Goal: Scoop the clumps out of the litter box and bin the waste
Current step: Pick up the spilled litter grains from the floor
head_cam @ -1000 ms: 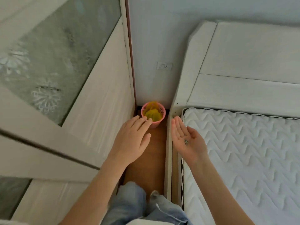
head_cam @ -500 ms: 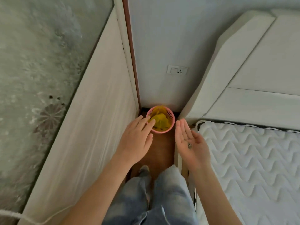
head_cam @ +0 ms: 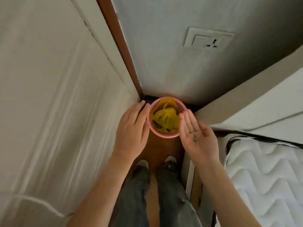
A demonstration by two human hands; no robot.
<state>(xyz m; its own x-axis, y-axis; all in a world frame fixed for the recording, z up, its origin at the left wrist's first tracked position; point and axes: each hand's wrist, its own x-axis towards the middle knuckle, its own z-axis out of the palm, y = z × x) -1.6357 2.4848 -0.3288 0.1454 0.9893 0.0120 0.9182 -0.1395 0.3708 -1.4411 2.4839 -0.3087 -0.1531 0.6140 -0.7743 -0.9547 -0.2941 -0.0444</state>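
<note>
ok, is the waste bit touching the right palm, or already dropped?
Touching. The head view shows the small dark waste bit resting on the upturned palm of the right hand, beside the pink bin.

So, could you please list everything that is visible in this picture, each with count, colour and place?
waste basket: 1, pink mesh, on the floor in the corner
bag: 1, yellow, inside the waste basket
clump: 1, small, dark grey, on the right palm
wall socket: 1, white, on the wall above the basket
wardrobe panel: 1, white, left side
mattress: 1, white quilted, right side
bed frame: 1, white, right, behind the mattress
floor: brown wood, between wardrobe and bed
shoes: 2, dark, on the floor
left hand: open, palm down, left of the basket
right hand: open, palm up, at the basket's right rim
</note>
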